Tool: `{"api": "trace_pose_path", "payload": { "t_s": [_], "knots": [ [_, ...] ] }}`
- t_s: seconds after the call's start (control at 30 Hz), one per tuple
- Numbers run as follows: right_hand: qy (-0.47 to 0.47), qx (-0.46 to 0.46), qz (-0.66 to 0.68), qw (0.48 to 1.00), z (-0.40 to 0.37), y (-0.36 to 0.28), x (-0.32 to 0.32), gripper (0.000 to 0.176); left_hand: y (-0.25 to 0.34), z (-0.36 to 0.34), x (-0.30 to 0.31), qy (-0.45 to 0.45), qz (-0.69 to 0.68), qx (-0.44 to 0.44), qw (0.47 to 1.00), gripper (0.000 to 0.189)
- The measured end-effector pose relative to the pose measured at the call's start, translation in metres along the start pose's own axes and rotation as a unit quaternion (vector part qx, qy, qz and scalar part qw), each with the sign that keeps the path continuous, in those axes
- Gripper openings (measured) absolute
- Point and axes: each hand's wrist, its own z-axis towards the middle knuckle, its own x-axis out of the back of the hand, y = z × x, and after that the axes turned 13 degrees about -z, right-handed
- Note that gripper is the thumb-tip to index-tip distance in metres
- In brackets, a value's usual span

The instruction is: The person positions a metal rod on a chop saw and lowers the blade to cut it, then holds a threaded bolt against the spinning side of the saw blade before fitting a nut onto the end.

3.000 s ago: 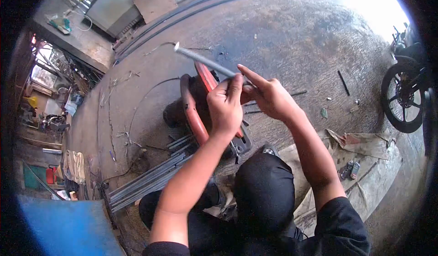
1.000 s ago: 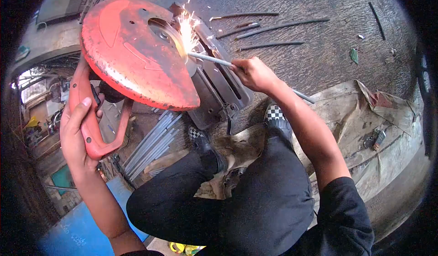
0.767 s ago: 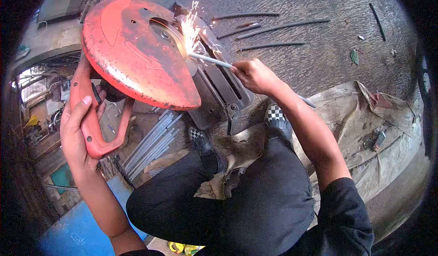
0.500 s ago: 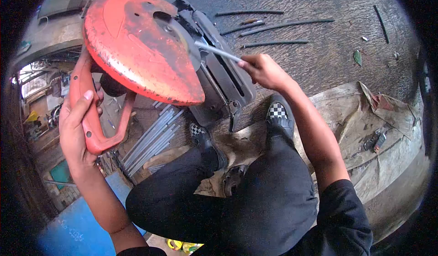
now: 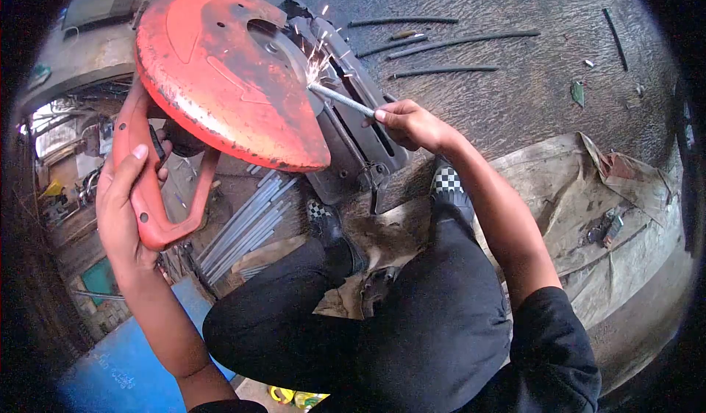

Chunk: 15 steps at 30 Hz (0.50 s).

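Evidently the threaded rod meets the cutting disc of the red saw, for sparks spray where its tip touches. The right hand is closed on the rod's near end, thumb and fingers pinching it. The left hand is curled around the red handle, fingers by the black trigger.

The wide red guard covers much of the disc; the grey base lies under it and the rod. Close by the base's lower left edge, a bundle of grey rods rests on the floor, with a blue sheet farther down. Four dark rods lie beyond the right hand. Bare floor opens between them and the wrinkled cloth, which bears a small dark object. The checked shoes sit near the base. The yellow things at the bottom are too cut off to tell whether they are containers.
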Motion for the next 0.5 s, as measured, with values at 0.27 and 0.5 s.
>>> {"api": "trace_pose_path", "payload": {
  "t_s": [0.27, 0.5],
  "knots": [
    [0.107, 0.094, -0.185, 0.972, 0.011, 0.009, -0.006, 0.031, 0.001, -0.002, -0.004, 0.013, -0.005, -0.004, 1.0, 0.043],
    [0.166, 0.147, -0.257, 0.941, 0.019, 0.015, -0.01, 0.025, 0.0, -0.002, -0.006, 0.018, -0.012, -0.011, 1.0, 0.041]
  ]
}}
